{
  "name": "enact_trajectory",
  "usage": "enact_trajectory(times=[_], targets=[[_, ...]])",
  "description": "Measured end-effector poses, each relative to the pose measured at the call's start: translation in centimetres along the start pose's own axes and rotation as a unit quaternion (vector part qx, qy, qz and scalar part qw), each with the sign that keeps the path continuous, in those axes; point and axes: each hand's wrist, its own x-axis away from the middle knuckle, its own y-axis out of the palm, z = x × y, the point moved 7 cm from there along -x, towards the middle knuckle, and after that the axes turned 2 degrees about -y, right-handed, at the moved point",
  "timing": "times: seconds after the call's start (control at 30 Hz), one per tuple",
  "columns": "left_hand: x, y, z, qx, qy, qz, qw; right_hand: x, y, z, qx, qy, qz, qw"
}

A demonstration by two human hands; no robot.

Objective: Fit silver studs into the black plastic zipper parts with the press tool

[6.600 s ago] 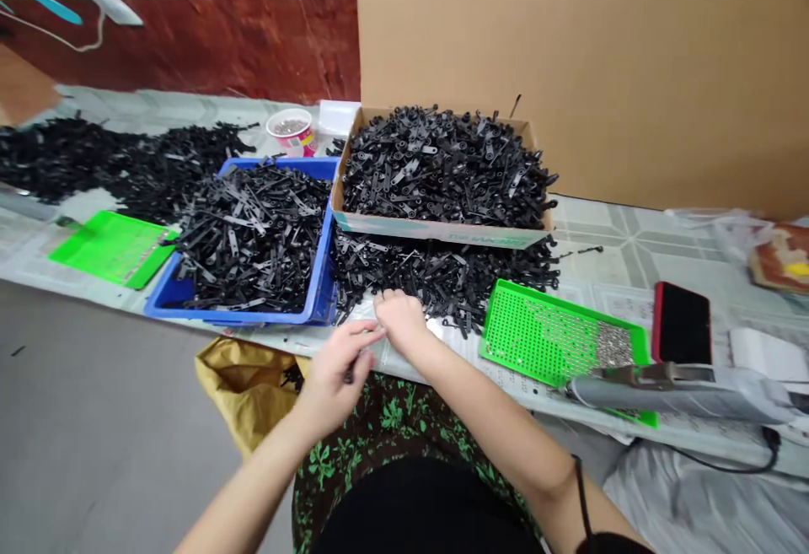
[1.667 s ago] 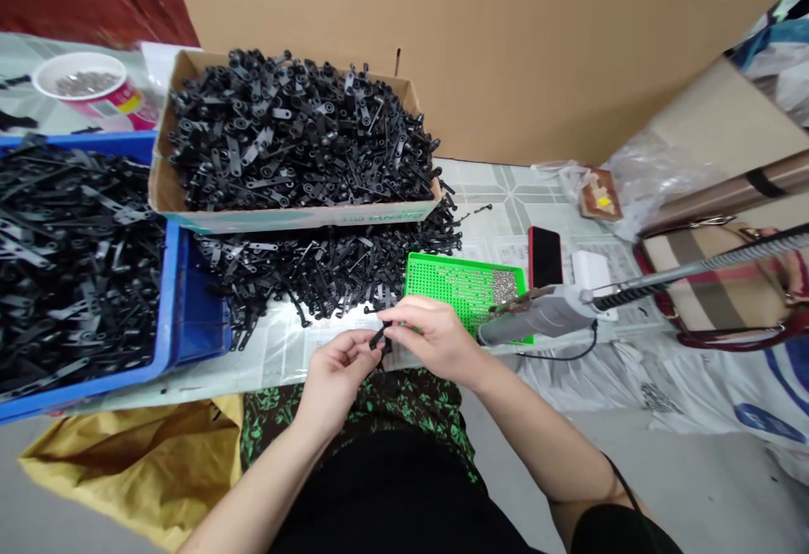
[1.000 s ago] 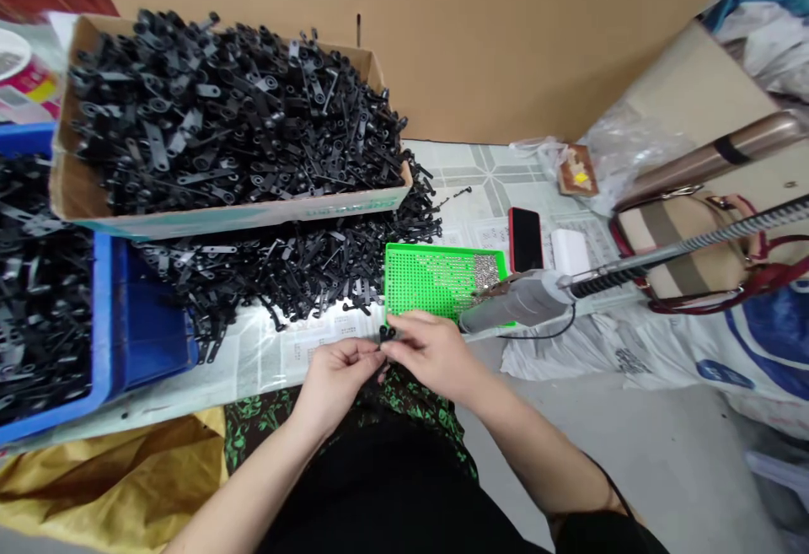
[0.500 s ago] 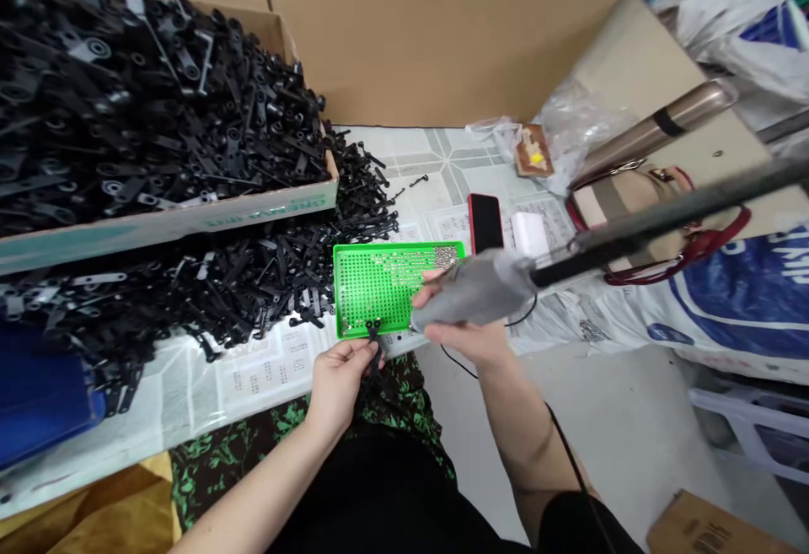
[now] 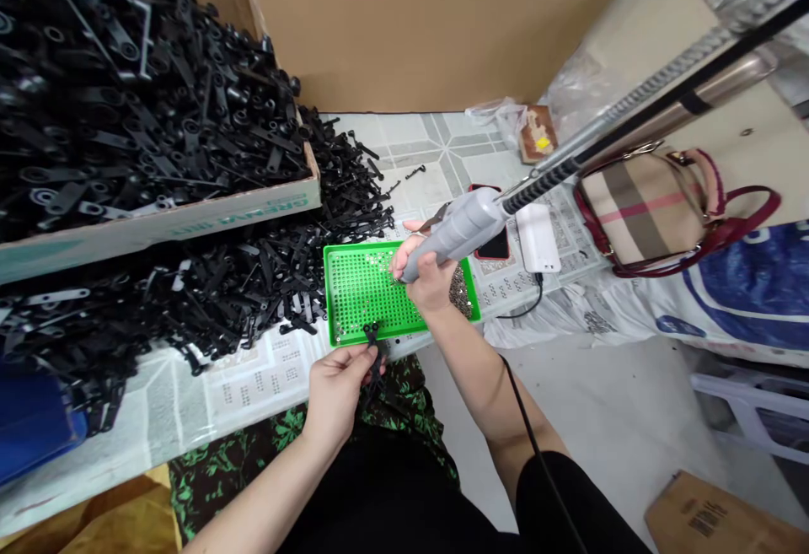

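While the right hand (image 5: 430,280) grips it, the screwdriver (image 5: 458,229) slants tip-down toward the green tray (image 5: 360,297).

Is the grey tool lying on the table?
No, the right hand grips the grey tool and holds it tilted above the green tray.

No lettering is legible; the cardboard box (image 5: 190,217) carries blurred green print.

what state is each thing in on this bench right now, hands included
left hand: pinching small black plastic parts at the tray's near edge
right hand: gripping grey powered screwdriver, tip down over tray
green perforated tray: flat, screws heaped at right end
brown cardboard box: open, heaped with black parts
red phone: screen dark
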Motion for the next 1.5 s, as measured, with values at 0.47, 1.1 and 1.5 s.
enact_trajectory(times=[0.47, 1.1, 1.5], targets=[[-0.1, 0.0, 0.0, 0.008, -0.003, 0.005, 1.000, 0.5, -0.2, -0.5, 0.028, -0.020, -0.003, 0.999], [0.1, 0.1, 0.2, -0.015, -0.003, 0.019, 1.000, 4.2, 2.7, -5.1, -0.093, 0.027, -0.069, 0.993], [0.2, 0.1, 0.4, -0.004, -0.004, 0.030, 1.000, 5.7, 3.5, -3.9, -0.148, 0.045, -0.080, 0.985]])
